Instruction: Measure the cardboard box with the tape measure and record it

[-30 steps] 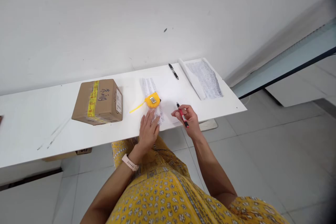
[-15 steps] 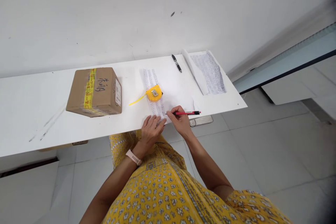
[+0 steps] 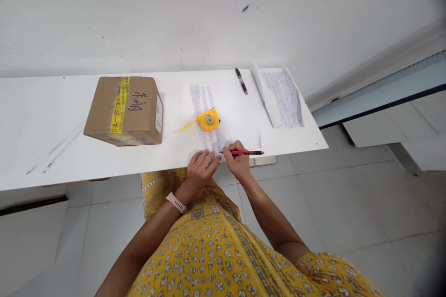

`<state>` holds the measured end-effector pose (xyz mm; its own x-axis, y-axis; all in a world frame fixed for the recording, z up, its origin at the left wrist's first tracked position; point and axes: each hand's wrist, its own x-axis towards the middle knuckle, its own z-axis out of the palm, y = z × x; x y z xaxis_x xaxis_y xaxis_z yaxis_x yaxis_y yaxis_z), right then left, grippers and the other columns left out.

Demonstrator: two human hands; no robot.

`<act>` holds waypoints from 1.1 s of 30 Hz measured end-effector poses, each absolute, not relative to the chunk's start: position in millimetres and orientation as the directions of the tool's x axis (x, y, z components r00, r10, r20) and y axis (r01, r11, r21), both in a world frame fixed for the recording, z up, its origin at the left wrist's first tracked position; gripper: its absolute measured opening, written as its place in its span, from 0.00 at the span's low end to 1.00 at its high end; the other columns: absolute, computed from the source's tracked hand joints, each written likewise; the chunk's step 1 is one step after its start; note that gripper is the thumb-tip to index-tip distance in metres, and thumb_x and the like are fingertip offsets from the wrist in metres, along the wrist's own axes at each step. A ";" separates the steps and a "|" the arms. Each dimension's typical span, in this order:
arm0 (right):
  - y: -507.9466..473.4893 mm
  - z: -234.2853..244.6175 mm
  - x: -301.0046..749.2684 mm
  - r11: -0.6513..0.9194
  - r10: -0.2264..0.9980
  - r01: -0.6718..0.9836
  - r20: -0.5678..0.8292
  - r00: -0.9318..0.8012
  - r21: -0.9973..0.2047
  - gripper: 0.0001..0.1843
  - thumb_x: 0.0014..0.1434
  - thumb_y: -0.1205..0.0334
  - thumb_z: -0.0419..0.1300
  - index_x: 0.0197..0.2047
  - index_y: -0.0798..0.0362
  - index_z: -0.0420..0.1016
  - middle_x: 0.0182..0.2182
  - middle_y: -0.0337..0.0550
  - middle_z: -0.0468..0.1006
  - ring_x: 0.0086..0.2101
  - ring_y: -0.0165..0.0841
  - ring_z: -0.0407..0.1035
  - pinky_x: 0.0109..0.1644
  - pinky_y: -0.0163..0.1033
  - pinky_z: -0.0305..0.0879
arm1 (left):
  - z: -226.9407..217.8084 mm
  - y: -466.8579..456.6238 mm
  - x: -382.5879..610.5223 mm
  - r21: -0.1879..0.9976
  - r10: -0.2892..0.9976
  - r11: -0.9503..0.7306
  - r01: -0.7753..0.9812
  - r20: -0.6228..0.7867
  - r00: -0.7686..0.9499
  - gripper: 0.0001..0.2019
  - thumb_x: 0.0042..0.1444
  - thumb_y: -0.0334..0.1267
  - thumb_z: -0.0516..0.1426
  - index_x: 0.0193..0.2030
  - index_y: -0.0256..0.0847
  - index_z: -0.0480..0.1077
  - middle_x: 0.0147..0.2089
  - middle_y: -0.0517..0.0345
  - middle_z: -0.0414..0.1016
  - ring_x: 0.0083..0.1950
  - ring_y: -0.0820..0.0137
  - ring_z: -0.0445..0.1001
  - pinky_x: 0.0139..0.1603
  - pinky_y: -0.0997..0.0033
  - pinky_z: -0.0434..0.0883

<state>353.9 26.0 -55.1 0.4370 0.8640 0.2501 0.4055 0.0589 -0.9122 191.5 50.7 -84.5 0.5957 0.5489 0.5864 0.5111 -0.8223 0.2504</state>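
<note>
My right hand (image 3: 238, 159) is closed round a red pen (image 3: 244, 152), its tip down at the near end of a sheet of paper (image 3: 230, 111) covered partly with columns of writing. My left hand (image 3: 202, 167) lies on the sheet's near edge, fingers stretched out and fairly flat, just left of the pen tip. A yellow tape measure (image 3: 208, 120) rests on the written columns beyond both hands. A short length of its yellow blade sticks out to the left.
A taped cardboard box (image 3: 123, 109) stands on the white table (image 3: 177, 151) to the left. Toward the back right lie a black pen (image 3: 241, 81) and a curled, densely written sheet (image 3: 284, 97). A wall (image 3: 156, 14) rises behind the table.
My view has shifted and turned slightly, so the table and its things appear in somewhat different places. Both hands keep nearly the same pose, the right still holding the red pen at the paper.
</note>
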 end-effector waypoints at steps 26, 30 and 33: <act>25.3 -54.5 355.4 0.046 0.886 0.411 0.227 0.404 -0.911 0.15 0.60 0.56 0.58 0.27 0.47 0.56 0.20 0.30 0.57 0.22 0.29 0.55 0.29 0.37 0.55 | -89.0 50.7 191.3 0.238 0.527 -0.833 0.499 0.612 0.589 0.11 0.67 0.35 0.57 0.54 0.47 0.76 0.50 0.51 0.83 0.56 0.60 0.80 0.58 0.56 0.74; 25.5 -55.0 355.3 0.052 0.880 0.397 0.230 0.415 -0.916 0.16 0.60 0.55 0.58 0.26 0.47 0.56 0.20 0.31 0.57 0.23 0.29 0.55 0.29 0.37 0.55 | -90.2 50.6 190.7 0.300 0.561 -0.822 0.483 0.571 0.600 0.12 0.67 0.36 0.57 0.55 0.48 0.76 0.52 0.51 0.82 0.57 0.60 0.79 0.59 0.55 0.73; 24.3 -55.3 356.5 0.047 0.866 0.395 0.235 0.442 -0.918 0.16 0.61 0.53 0.58 0.27 0.47 0.56 0.21 0.31 0.58 0.23 0.29 0.56 0.29 0.37 0.56 | -89.7 50.7 190.7 0.296 0.558 -0.823 0.484 0.578 0.595 0.12 0.67 0.35 0.57 0.54 0.48 0.76 0.51 0.51 0.83 0.57 0.60 0.79 0.59 0.55 0.73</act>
<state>356.5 24.3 -55.3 0.4418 0.8659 0.2345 0.3948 0.0471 -0.9176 190.7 50.7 -89.7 0.5953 0.5578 0.5783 0.4845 -0.8234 0.2955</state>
